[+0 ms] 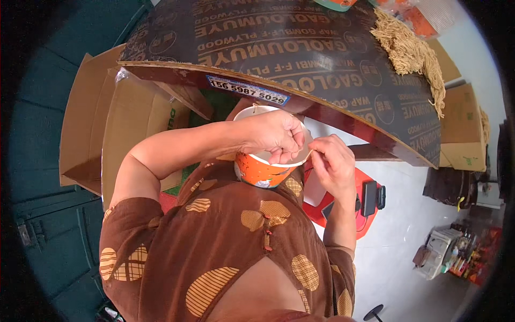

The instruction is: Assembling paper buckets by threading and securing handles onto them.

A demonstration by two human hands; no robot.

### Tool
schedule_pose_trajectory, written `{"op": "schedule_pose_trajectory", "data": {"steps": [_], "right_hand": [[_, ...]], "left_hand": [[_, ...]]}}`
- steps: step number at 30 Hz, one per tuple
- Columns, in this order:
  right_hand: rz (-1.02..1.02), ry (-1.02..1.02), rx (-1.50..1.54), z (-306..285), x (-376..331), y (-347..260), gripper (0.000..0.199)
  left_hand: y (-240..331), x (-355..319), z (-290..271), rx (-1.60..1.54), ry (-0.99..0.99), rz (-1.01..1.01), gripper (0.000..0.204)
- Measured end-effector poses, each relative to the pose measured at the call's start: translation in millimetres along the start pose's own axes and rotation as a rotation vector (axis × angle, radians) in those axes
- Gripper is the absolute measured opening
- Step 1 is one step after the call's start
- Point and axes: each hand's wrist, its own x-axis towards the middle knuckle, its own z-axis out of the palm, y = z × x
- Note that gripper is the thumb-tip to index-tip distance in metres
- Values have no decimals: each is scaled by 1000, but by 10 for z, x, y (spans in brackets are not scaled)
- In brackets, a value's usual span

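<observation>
A white paper bucket point(257, 174) with an orange printed outside rests upright in my lap, against the brown patterned dress. My left hand point(276, 138) reaches across its mouth, the fingers curled together just inside the right part of the rim. Whatever those fingers hold is hidden. At the bucket's right rim, my right hand point(335, 163) pinches a thin beige cord point(308, 156) between thumb and forefinger. A short bit of similar cord point(255, 106) shows at the far rim. The bucket's inside is mostly covered by my left hand.
The dark printed plywood table point(279, 48) rises just beyond the bucket. A heap of beige cords point(405, 45) lies on its right side. Open cardboard boxes point(142, 115) stand at the left, another box point(461, 126) at the right. A red stool point(362, 228) holds dark devices.
</observation>
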Motion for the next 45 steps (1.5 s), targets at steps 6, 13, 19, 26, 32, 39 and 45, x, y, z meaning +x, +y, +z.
{"op": "schedule_pose_trajectory", "data": {"steps": [6, 13, 19, 26, 32, 39, 45], "right_hand": [[-40, 27, 14, 70, 91, -31, 21], [-68, 72, 14, 131, 158, -4, 21], [-86, 73, 22, 145, 194, -15, 23], [-70, 119, -11, 133, 229, -83, 24], [163, 75, 59, 59, -58, -58, 15], [155, 5, 14, 125, -125, -104, 11], [167, 53, 53, 186, -134, -104, 11]], "left_hand": [[5, 21, -25, 89, -33, -38, 8], [67, -23, 46, 88, 9, -54, 6], [26, 25, 22, 71, -89, 23, 4], [24, 11, 23, 24, -54, 1, 3], [12, 12, -14, 27, -59, 0, 7], [-20, 29, -23, 42, -99, 45, 9], [-17, 13, -46, 32, -88, 29, 10]]}}
